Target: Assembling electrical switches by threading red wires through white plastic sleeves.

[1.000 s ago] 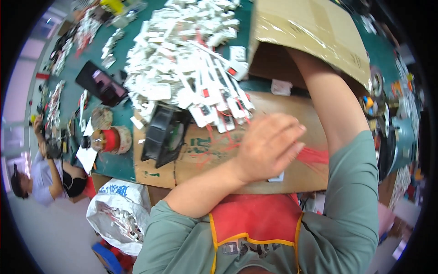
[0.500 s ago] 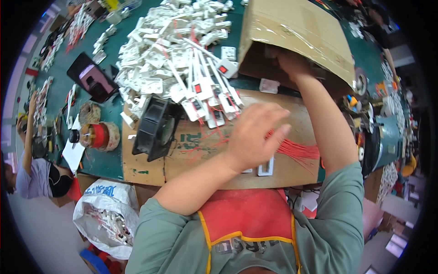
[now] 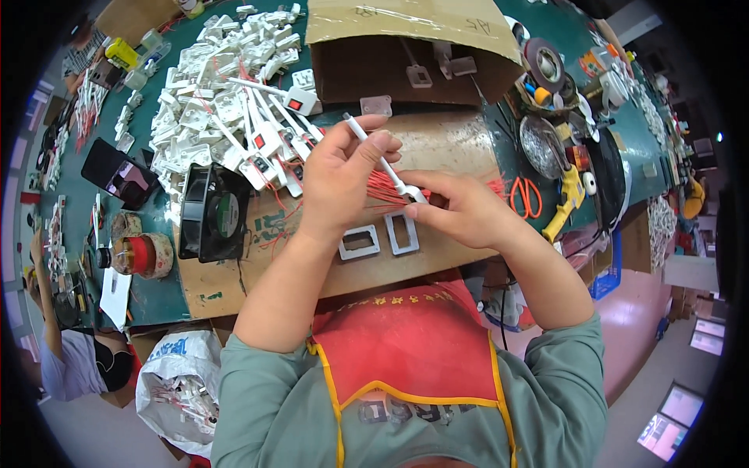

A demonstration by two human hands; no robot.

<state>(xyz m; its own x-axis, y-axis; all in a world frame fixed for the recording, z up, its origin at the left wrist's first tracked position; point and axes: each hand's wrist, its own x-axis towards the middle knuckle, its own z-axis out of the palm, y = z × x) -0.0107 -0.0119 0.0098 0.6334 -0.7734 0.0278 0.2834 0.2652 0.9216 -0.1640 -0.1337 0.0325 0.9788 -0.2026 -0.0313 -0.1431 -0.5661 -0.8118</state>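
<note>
In front of me I hold a white plastic stick-shaped part, tilted, with a wider piece at its lower end. My left hand pinches the stem between thumb and fingers. The wider end is gripped by the thumb and forefinger of my right hand, which partly hide it. Behind and below the hands a bundle of red wires lies on the cardboard mat. Two white rectangular frames, an upright one and a sideways one, lie just nearer than my hands.
An open cardboard box on its side has a few white parts inside. Left of it spreads a heap of white plastic parts, some with red switches. A black fan, jar, orange-handled scissors and yellow glue gun flank the mat.
My right hand has come out of the box toward me, and both hands now hold the white stick-shaped part. The left hand was empty before. The view has shifted rightward.
</note>
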